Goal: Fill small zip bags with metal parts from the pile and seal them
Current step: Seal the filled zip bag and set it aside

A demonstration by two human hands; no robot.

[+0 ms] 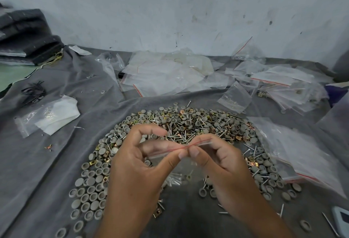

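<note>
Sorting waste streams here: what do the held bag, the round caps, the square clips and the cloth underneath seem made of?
Held bag: clear glossy plastic film, red zip line. Round caps: matte grey, probably moulded plastic. Square clips: shiny brass-toned metal, likely plated. Cloth: grey felt-like fabric, soft wrinkles.

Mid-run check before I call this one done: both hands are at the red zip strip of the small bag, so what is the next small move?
Probably run the pinch along the zip bag to close its red strip: the left hand and right hand both pinch it mid-strip, and screws already show inside below.
</note>
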